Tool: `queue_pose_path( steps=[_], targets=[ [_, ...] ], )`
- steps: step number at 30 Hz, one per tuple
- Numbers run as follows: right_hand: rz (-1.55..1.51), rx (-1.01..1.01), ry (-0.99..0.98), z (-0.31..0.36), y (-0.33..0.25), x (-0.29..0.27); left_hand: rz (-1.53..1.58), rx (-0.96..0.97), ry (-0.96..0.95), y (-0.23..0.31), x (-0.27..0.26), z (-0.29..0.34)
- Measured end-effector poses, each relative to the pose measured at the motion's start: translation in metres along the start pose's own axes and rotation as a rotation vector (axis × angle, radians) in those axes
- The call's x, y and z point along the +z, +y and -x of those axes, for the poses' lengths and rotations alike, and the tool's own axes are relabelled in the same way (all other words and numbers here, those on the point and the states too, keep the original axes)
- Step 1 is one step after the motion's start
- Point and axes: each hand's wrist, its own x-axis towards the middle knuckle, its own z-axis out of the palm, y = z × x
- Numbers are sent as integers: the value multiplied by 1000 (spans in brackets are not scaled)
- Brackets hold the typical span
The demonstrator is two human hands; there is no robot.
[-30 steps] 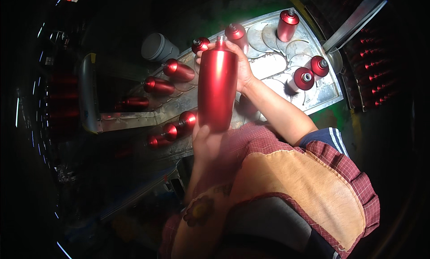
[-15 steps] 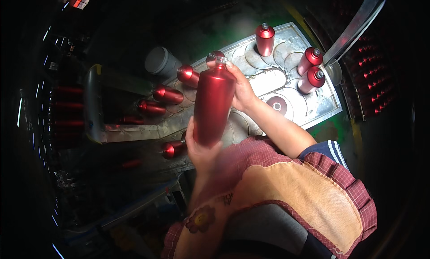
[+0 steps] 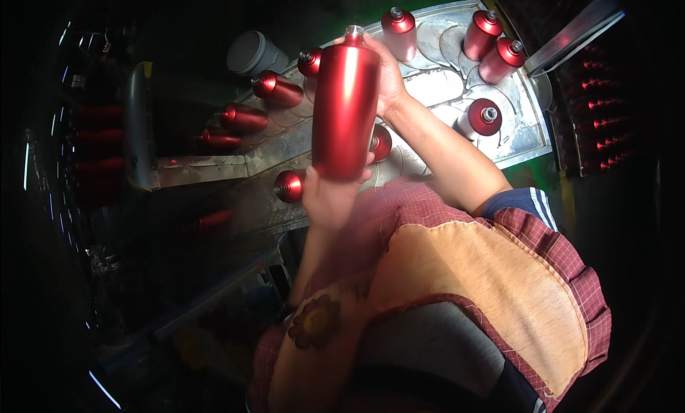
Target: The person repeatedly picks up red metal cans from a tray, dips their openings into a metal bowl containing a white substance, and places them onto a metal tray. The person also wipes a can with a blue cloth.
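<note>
— Nearest the camera, at the bottom, what shows?

— A checked red apron (image 3: 457,284) with a tan patch, and both forearms coming up from it.

— And just above that?

— The left hand (image 3: 330,195) cups the base of a tall red metal bottle (image 3: 345,112), fingers wrapped under its lower end. The bottle stands nearly upright in the air, over the near edge of the metal surface (image 3: 524,138), its small silver neck at the top.

— The other hand?

— The right hand (image 3: 387,76) is closed round the bottle's shoulder from the right side, palm against the red wall. So both hands are clamped on the one bottle, one low, one high.

— What lies beyond it?

— Just behind the bottle's base, a small red can (image 3: 380,142) is half hidden; another (image 3: 289,186) sits to the left, end-on. Further left, cans lie on their sides in a row along a metal channel (image 3: 214,169), among them one (image 3: 277,89) near a grey cylinder (image 3: 253,53).

— And farthest off?

— On the far right of the surface stand more red cans: one (image 3: 484,117) seen from above, a pair (image 3: 492,47) leaning together, and one (image 3: 399,32) at the top edge, just past the right hand.
</note>
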Motion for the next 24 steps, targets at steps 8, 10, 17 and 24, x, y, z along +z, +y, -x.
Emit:
queue_pose_path(
  steps=[8, 10, 17, 24],
  targets=[
    [108, -13, 85, 16, 10, 28, 268, -117, 18, 7, -4, 10],
    [125, 37, 102, 24, 12, 38, 230, -101, -23, 7, 2, 11],
    [224, 23, -82, 35, 7, 67, 391, -37, 220, 1, 20, 11],
    [295, -55, -25, 40, 12, 70, 439, 27, 124, -4, 29, 20]
  ],
)
